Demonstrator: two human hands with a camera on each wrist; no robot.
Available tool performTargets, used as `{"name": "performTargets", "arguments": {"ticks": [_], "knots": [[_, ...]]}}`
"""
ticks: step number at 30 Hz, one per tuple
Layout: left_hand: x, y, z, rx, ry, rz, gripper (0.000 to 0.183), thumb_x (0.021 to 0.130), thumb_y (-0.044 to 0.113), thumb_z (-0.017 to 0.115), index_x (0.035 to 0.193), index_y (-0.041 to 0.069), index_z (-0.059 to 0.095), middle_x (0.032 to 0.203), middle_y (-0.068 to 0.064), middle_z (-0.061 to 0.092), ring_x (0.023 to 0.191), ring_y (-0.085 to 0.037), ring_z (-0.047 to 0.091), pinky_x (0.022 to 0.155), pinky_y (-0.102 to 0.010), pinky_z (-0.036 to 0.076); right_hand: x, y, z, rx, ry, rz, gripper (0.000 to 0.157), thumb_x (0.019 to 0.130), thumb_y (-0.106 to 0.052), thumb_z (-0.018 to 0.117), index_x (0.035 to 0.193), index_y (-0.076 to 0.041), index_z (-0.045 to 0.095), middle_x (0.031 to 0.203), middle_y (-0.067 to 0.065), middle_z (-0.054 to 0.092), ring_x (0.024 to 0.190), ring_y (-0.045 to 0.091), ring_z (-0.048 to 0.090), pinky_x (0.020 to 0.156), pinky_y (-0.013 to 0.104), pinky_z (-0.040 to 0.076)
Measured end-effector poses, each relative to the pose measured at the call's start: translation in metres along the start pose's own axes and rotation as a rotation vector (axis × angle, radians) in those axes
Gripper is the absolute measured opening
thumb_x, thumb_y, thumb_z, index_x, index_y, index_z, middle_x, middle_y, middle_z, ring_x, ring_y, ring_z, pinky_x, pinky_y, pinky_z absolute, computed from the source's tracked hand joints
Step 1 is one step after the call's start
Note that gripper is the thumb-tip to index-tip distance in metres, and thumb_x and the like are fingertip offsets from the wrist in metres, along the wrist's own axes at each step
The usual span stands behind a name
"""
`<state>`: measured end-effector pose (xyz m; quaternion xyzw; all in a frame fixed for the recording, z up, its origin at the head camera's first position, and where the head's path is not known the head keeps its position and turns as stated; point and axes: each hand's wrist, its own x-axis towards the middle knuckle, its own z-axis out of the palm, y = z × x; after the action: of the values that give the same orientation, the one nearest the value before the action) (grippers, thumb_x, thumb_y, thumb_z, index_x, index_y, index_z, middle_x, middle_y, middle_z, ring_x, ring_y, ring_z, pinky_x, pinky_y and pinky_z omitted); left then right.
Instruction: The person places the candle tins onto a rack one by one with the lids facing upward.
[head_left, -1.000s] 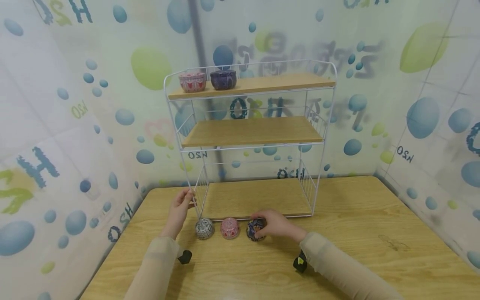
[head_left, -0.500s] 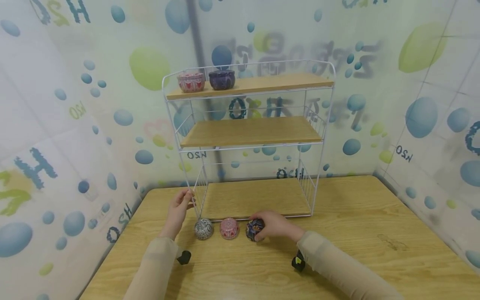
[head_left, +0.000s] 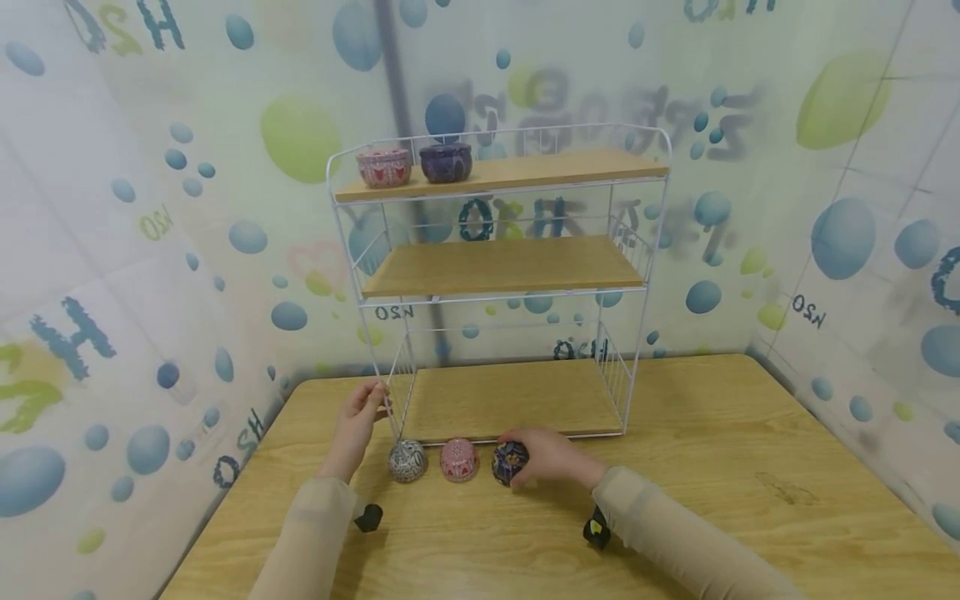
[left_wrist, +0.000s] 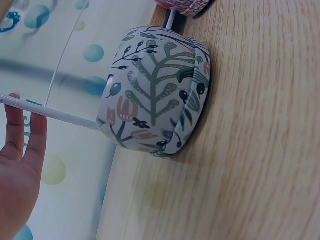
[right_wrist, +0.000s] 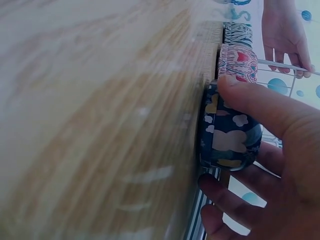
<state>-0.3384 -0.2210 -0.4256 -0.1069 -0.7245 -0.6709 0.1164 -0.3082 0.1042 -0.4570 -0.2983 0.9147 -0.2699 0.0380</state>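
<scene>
A dark blue patterned round tin (head_left: 509,462) stands on the table at the right end of a row of three. My right hand (head_left: 553,458) grips it, with the thumb (right_wrist: 250,97) on one side and fingers curled at the other. In the middle sits a pink tin (head_left: 458,460); at the left is a white one with a leaf and flower pattern (left_wrist: 155,92). My left hand (head_left: 363,417) holds the left front post of the white wire shelf rack (head_left: 380,367). In the left wrist view, two fingers show behind that post.
The rack has three wooden boards, and its bottom board (head_left: 517,396) lies just behind the row. A pink tin (head_left: 385,167) and a dark blue tin (head_left: 446,162) stand at the top board's left end. Patterned walls enclose the wooden table (head_left: 720,467).
My right hand's fingers have shifted slightly round the dark blue tin, leaving more of its top in sight. The left hand stays at the post, and the tins keep their places.
</scene>
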Motion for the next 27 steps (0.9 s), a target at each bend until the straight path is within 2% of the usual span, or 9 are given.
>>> {"name": "performTargets", "arguments": {"ticks": [4,6,8,14,21,27], "knots": [[-0.0054,0.0117,0.0035,0.004,-0.003,0.009,0.021,0.105,0.015,0.044,0.107,-0.005,0.053,0.094,-0.005,0.056,0.090,-0.021,0.054,0.089,-0.048,0.050,-0.0003,0.0008,0.0016,-0.004,-0.002,0.006,0.071,0.066,-0.021,0.088,0.129,-0.006,0.058,0.121,0.012,0.062,0.105,0.028,0.059,0.091,0.044,0.050],[-0.0056,0.0117,0.0035,0.004,0.000,0.008,0.021,0.105,0.015,0.045,0.107,-0.005,0.053,0.094,-0.006,0.056,0.091,-0.021,0.054,0.090,-0.048,0.050,-0.0003,0.0009,0.0021,0.001,-0.001,0.010,0.072,0.066,-0.020,0.088,0.130,-0.006,0.058,0.122,0.012,0.062,0.106,0.029,0.059,0.091,0.044,0.049],[-0.0053,0.0115,0.0031,0.004,0.001,0.009,0.020,0.104,0.015,0.045,0.105,-0.002,0.054,0.092,0.001,0.055,0.091,-0.021,0.054,0.089,-0.047,0.051,0.0000,0.0017,0.0030,0.006,0.002,0.013,0.073,0.066,-0.020,0.088,0.130,-0.006,0.057,0.123,0.012,0.061,0.106,0.029,0.059,0.091,0.044,0.049],[-0.0045,0.0117,0.0025,0.003,0.004,0.004,0.019,0.104,0.016,0.045,0.104,0.000,0.054,0.093,0.001,0.056,0.091,-0.019,0.054,0.086,-0.038,0.053,0.0009,0.0033,0.0040,0.014,0.011,0.017,0.072,0.065,-0.020,0.088,0.130,-0.007,0.058,0.122,0.012,0.062,0.105,0.028,0.059,0.091,0.044,0.049],[-0.0044,0.0120,0.0029,-0.002,0.001,-0.005,0.019,0.104,0.014,0.045,0.106,-0.004,0.053,0.093,0.001,0.055,0.092,-0.021,0.054,0.087,-0.041,0.052,0.0015,0.0028,0.0034,0.015,0.015,-0.010,0.071,0.064,-0.019,0.089,0.127,-0.006,0.059,0.120,0.012,0.062,0.104,0.028,0.060,0.090,0.044,0.050],[-0.0060,0.0125,0.0032,-0.002,0.005,-0.006,0.019,0.104,0.015,0.045,0.107,-0.003,0.053,0.093,0.002,0.056,0.093,-0.024,0.054,0.086,-0.039,0.052,0.0016,0.0011,0.0031,0.055,0.015,0.009,0.073,0.063,-0.021,0.087,0.129,-0.008,0.058,0.120,0.009,0.062,0.103,0.025,0.060,0.088,0.041,0.050]]}}
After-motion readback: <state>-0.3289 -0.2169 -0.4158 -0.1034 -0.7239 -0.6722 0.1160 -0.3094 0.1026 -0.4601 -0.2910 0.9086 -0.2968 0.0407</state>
